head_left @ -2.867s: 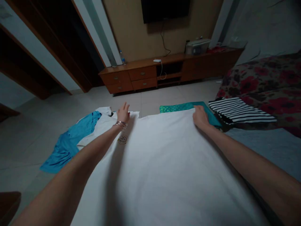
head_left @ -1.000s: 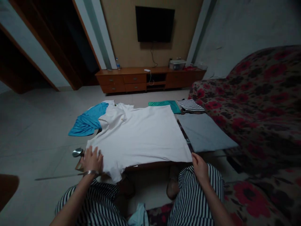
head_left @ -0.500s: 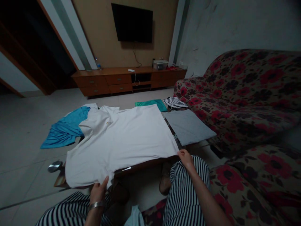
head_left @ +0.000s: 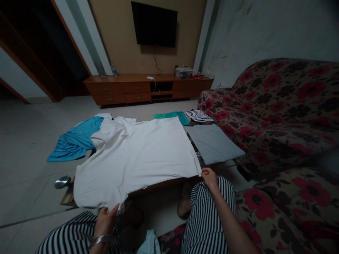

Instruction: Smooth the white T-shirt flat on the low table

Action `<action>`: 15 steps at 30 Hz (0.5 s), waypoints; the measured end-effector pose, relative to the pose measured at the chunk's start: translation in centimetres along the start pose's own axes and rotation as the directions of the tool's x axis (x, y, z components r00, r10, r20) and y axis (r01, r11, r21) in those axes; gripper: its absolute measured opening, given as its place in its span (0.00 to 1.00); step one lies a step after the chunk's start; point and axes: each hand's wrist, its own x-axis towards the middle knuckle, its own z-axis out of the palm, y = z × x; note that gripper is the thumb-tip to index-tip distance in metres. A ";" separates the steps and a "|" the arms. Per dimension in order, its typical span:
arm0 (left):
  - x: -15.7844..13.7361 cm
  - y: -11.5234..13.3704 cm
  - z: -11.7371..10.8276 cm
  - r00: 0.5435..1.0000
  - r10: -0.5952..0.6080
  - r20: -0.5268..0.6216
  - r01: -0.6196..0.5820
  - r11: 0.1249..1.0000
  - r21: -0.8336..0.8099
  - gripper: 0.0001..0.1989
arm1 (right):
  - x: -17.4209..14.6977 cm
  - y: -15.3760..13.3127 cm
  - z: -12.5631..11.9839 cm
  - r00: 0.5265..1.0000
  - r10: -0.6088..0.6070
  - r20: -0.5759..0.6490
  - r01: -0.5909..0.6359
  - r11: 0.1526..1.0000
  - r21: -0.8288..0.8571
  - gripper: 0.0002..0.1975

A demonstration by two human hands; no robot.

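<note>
A white T-shirt (head_left: 148,148) with a small chest logo lies spread over a low table, its hem toward the right and its collar toward the left. My left hand (head_left: 105,220), with a metal bracelet at the wrist, pinches the near sleeve at the table's front. Over on the right, my right hand (head_left: 210,178) is closed on the near corner of the hem. Blue clothing (head_left: 76,137) hangs off the table's left end, partly beneath the shirt. A folded grey garment (head_left: 214,143) rests just beyond the hem.
Behind the shirt lie a green folded cloth (head_left: 172,116) and a black-and-white striped one (head_left: 199,115). A flowered sofa (head_left: 278,102) runs along the right. A round metal object (head_left: 62,182) sticks out at the table's left corner. A wooden TV cabinet (head_left: 111,93) stands farther back.
My left hand has shifted slightly down and left, still on the sleeve, and the fabric there is a little straighter. My right hand keeps its hold on the hem corner. The view has tilted slightly.
</note>
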 end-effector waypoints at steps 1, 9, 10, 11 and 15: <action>0.1 0.0 -0.2 0.999 -0.031 -0.008 0.031 1.000 0.001 0.25 | 0.1 0.0 -0.2 1.000 -0.008 -0.027 0.008 1.000 -0.014 0.12; 0.8 0.3 -2.0 0.984 -0.086 -0.153 0.093 0.995 0.039 0.28 | 0.5 0.0 -1.8 0.996 -0.080 -0.041 0.062 0.943 -0.328 0.15; 0.6 0.5 -2.0 0.984 -0.086 -0.156 0.095 0.994 0.051 0.28 | 0.4 -0.1 -1.9 0.998 -0.069 0.011 0.068 0.926 -0.370 0.14; 0.3 0.7 -1.9 0.984 -0.087 -0.156 0.097 0.994 0.053 0.28 | 0.3 -0.3 -2.1 0.997 -0.058 0.060 0.077 0.910 -0.407 0.13; -0.6 1.6 -1.7 0.986 -0.089 -0.138 0.086 0.996 -0.026 0.32 | 0.2 -1.2 -2.8 0.994 -0.025 0.111 0.076 0.872 -0.483 0.14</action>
